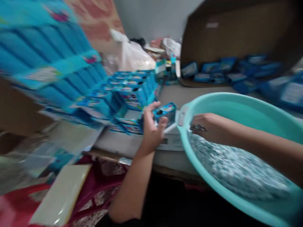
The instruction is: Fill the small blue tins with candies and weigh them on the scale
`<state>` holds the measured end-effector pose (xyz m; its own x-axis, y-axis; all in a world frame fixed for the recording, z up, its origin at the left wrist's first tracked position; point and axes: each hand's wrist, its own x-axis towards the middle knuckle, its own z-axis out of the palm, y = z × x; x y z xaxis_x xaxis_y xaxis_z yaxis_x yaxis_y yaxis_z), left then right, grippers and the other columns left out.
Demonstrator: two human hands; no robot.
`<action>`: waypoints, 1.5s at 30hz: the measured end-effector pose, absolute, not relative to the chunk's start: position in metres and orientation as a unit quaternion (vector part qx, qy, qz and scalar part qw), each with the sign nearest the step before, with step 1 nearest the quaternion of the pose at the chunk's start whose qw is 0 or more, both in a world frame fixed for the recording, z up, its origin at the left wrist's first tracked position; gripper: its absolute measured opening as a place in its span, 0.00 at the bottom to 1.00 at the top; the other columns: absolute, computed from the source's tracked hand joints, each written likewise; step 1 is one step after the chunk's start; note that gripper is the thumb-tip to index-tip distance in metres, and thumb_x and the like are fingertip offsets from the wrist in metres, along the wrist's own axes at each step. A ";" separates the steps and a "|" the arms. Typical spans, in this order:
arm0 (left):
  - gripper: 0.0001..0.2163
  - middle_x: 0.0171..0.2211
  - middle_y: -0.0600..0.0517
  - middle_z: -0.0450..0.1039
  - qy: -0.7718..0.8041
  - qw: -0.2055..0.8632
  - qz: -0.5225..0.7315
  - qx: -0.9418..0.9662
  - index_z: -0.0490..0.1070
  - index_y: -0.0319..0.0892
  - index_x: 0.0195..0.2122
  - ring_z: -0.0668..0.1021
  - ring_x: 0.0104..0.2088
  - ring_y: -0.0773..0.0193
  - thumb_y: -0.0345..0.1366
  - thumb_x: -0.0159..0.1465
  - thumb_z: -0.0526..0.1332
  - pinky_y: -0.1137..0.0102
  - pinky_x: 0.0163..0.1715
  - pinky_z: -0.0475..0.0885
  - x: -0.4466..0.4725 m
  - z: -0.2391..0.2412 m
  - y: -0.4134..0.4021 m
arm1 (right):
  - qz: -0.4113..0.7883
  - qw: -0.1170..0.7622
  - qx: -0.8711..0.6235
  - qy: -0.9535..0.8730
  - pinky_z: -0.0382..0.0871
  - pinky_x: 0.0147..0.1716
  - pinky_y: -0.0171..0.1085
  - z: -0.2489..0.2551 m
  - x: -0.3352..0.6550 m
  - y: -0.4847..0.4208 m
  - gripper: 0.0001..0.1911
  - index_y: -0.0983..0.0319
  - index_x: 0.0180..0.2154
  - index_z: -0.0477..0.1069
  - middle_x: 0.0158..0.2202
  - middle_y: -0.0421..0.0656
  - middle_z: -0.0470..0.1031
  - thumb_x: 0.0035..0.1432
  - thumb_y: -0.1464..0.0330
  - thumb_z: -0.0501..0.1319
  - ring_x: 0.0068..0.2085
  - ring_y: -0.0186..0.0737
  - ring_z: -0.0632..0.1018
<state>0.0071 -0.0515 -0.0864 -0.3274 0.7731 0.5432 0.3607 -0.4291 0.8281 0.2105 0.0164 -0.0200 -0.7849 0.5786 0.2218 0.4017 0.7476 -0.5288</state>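
Note:
My left hand (153, 127) is open, thumb and fingers apart, next to a small blue box (169, 110) with a dark round spot on its end. The box stands on what looks like a white scale (171, 142). Inside a turquoise basin (187, 148), my right hand (201, 123) is closed at the left wall, just above a heap of white and pale-blue pellets (227, 160). Something dark and shiny shows at its fingers, too blurred to name. Left of my left hand, more blue boxes (132, 91) stand in rows in a display carton.
Stacked blue display cartons (47, 47) rise at the left. An open cardboard box (217, 34) holds loose blue boxes behind the basin. White plastic bags (137, 55) lie at the back. A pale flat packet (62, 195) rests on a dark red plastic crate (101, 176) at lower left.

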 end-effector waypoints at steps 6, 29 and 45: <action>0.23 0.58 0.45 0.70 0.422 0.227 0.714 0.510 0.64 0.46 0.58 0.71 0.61 0.54 0.54 0.68 0.59 0.59 0.63 0.63 0.004 -0.090 -0.040 | 0.203 0.092 -0.313 -0.923 0.67 0.37 0.40 -0.010 0.236 0.025 0.06 0.64 0.34 0.79 0.36 0.46 0.79 0.60 0.75 0.62 0.36 0.41 0.76; 0.32 0.57 0.43 0.70 0.539 0.130 0.633 0.540 0.67 0.42 0.59 0.77 0.54 0.51 0.39 0.54 0.75 0.57 0.55 0.74 0.002 -0.096 -0.037 | 0.206 0.061 -0.394 -0.893 0.65 0.38 0.41 -0.003 0.234 0.026 0.09 0.63 0.41 0.78 0.42 0.49 0.80 0.62 0.69 0.61 0.39 0.43 0.76; 0.09 0.48 0.46 0.77 0.256 0.601 0.687 0.319 0.70 0.44 0.38 0.74 0.59 0.48 0.43 0.63 0.62 0.52 0.57 0.73 0.096 0.018 -0.014 | 0.324 0.536 -0.281 -0.728 0.75 0.53 0.46 0.034 0.255 0.028 0.34 0.54 0.56 0.65 0.57 0.43 0.70 0.53 0.51 0.71 0.56 0.48 0.74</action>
<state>0.0956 -0.0139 0.0183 -0.0748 0.9887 0.1296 -0.6622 -0.1464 0.7349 0.2552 0.0278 0.0337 -0.2687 0.7552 0.5978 0.0622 0.6330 -0.7717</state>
